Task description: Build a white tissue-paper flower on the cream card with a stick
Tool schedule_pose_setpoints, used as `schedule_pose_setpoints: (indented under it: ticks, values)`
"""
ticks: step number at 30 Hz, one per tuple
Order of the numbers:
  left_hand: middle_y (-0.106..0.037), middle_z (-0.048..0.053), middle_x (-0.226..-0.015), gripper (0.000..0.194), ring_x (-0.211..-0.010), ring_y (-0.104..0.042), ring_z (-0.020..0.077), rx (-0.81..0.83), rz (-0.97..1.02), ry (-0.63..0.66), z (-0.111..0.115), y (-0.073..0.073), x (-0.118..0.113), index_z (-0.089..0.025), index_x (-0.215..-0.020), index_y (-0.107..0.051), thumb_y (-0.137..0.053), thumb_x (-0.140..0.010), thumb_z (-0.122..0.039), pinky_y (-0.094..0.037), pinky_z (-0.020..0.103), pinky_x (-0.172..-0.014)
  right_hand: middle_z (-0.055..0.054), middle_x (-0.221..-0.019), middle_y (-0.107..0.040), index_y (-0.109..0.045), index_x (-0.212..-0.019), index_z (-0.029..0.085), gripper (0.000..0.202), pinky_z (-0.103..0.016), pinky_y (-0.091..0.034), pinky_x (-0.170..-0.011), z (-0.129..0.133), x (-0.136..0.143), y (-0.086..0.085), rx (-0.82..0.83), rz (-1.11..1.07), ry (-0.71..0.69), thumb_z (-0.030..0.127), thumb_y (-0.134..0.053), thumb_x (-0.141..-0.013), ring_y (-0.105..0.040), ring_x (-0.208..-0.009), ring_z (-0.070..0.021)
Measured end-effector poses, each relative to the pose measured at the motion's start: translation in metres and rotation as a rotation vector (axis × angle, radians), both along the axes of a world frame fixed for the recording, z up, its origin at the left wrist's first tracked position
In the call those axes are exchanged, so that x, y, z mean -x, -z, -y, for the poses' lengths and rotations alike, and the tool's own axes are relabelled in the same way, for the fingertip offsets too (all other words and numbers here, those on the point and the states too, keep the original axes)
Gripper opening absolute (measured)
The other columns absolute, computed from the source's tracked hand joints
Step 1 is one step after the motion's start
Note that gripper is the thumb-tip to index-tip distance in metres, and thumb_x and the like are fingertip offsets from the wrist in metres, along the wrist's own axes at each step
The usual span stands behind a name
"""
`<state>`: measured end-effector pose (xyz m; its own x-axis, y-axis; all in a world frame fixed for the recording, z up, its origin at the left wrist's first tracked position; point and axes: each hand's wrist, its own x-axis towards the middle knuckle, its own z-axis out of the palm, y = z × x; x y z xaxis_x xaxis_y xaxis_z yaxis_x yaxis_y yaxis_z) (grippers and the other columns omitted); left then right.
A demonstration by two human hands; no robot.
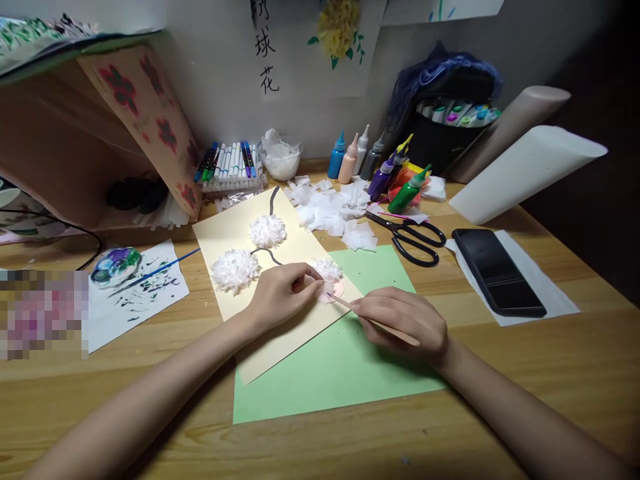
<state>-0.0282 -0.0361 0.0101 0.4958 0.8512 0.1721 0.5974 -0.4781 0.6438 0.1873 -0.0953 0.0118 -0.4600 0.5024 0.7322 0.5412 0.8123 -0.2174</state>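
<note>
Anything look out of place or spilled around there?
The green bottle leans over, unlike the upright blue bottle; no spill shows around it. White paper scraps lie scattered beside the scissors, and the cream sheet sits askew partly over the green sheet.

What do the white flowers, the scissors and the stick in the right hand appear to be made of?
White flowers: probably thin tissue paper, matte, judging by their ruffled edges.
Scissors: smooth black handles with a slight sheen, plastic or coated metal; blade material unclear.
Stick: likely wood, given its pale tan colour and dull surface, though plastic is possible.
</note>
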Motion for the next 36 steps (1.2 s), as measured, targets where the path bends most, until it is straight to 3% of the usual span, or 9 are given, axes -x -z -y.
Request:
schedule_pose_setpoints:
  ticks: [9, 14, 19, 25, 30, 36]
  values:
    - [-0.04, -0.006, -0.054, 0.022, -0.052, -0.039, 0.0085, 0.083, 0.072, -0.029, -0.001, 0.0, -0.001, -0.019, -0.092, -0.061, -0.049, -0.088, -0.037, -0.03, 0.021, -0.054, -0.003, -0.085, -0.073, -0.056, -0.115, 0.019, 0.04, -0.026, -0.057, -0.068, -0.005, -0.002, 0.01, 0.079, 0.07, 0.004, 0.004, -0.057, -0.078, -0.068, -0.076, -0.0145]
    - [-0.056, -0.001, -0.071, 0.024, -0.061, -0.046, 0.0117, 0.191, 0.144, -0.123, -0.002, 0.0, 0.0, -0.019, -0.093, -0.056, -0.038, -0.092, -0.036, -0.034, 0.024, -0.059, -0.003, -0.085, -0.072, -0.055, -0.116, 0.022, 0.041, -0.029, -0.057, -0.068, -0.007, -0.003, 0.014, 0.141, 0.034, 0.006, 0.006, -0.057, -0.079, -0.067, -0.078, -0.0157]
    - [-0.055, -0.001, -0.069, 0.023, -0.061, -0.045, 0.0121, 0.265, 0.223, -0.205, -0.005, 0.002, -0.001, -0.019, -0.085, -0.054, -0.038, -0.092, -0.034, -0.032, 0.025, -0.058, -0.004, -0.085, -0.071, -0.058, -0.107, 0.022, 0.032, -0.028, -0.055, -0.066, -0.01, 0.004, 0.012, 0.226, -0.088, 0.05, 0.007, -0.058, -0.079, -0.066, -0.075, -0.0151]
    - [-0.051, -0.002, -0.065, 0.025, -0.061, -0.045, 0.0122, 0.264, 0.206, -0.23, -0.006, 0.003, -0.001, -0.019, -0.077, -0.05, -0.038, -0.092, -0.033, -0.031, 0.026, -0.058, -0.002, -0.079, -0.066, -0.058, -0.083, 0.02, 0.01, -0.025, -0.053, -0.062, -0.022, 0.022, 0.003, 0.388, -0.257, 0.238, 0.012, -0.053, -0.083, -0.064, -0.072, -0.0133]
    - [-0.052, -0.002, -0.065, 0.024, -0.061, -0.045, 0.0123, 0.262, 0.184, -0.225, -0.005, 0.001, -0.001, -0.019, -0.077, -0.05, -0.037, -0.092, -0.034, -0.032, 0.026, -0.059, -0.003, -0.083, -0.062, -0.057, -0.081, 0.019, 0.008, -0.026, -0.054, -0.061, -0.025, 0.024, 0.011, 0.523, -0.411, 0.264, 0.017, -0.051, -0.085, -0.062, -0.072, -0.014]
    - [-0.052, -0.002, -0.065, 0.024, -0.061, -0.045, 0.0128, 0.271, 0.175, -0.215, -0.005, 0.001, -0.002, -0.02, -0.078, -0.05, -0.037, -0.092, -0.034, -0.033, 0.026, -0.06, -0.003, -0.08, -0.063, -0.059, -0.085, 0.021, 0.011, -0.032, -0.054, -0.063, -0.018, 0.014, 0.022, 0.319, -0.511, 0.254, 0.012, -0.055, -0.08, -0.062, -0.071, -0.0165]
